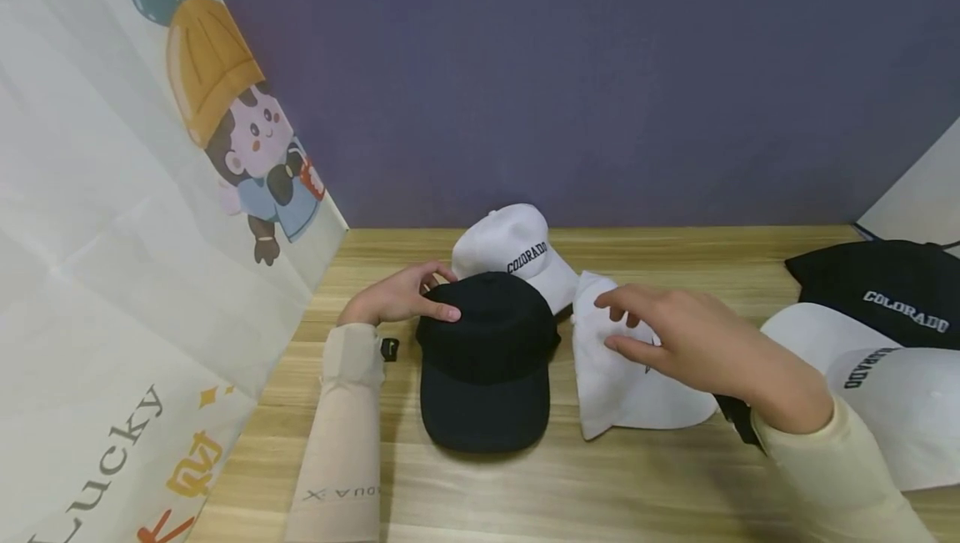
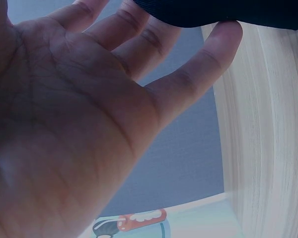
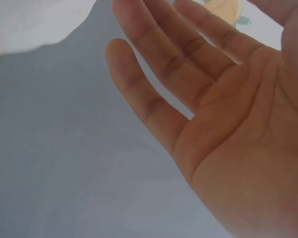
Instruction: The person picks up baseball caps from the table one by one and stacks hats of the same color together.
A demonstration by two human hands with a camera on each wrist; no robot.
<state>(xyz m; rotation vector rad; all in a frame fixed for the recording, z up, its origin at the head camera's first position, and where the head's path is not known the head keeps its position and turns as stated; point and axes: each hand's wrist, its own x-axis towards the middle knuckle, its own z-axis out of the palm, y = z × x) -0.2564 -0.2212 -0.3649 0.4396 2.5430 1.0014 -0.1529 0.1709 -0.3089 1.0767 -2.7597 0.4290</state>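
Head view, nearest you: wood-grain table [image 1: 480,497] shows between your sleeves, and a white lettered cap [image 1: 911,418] sits to the right of your right forearm. Before you on the table is a plain black cap [image 1: 487,359], its brim towards you. Your left hand [image 1: 397,294] is at that cap's left side, thumb on the crown, fingers partly hidden behind it; you touch it, but I cannot tell whether you pinch it. Your right hand [image 1: 697,343] is released, loosely bent, above a creased white cap [image 1: 630,401] just right of the black one. Farther off are a black COLORADO cap [image 1: 885,289] at right, a white COLORADO cap [image 1: 498,238] behind the plain black cap, and the blue-grey backdrop [image 1: 600,76].
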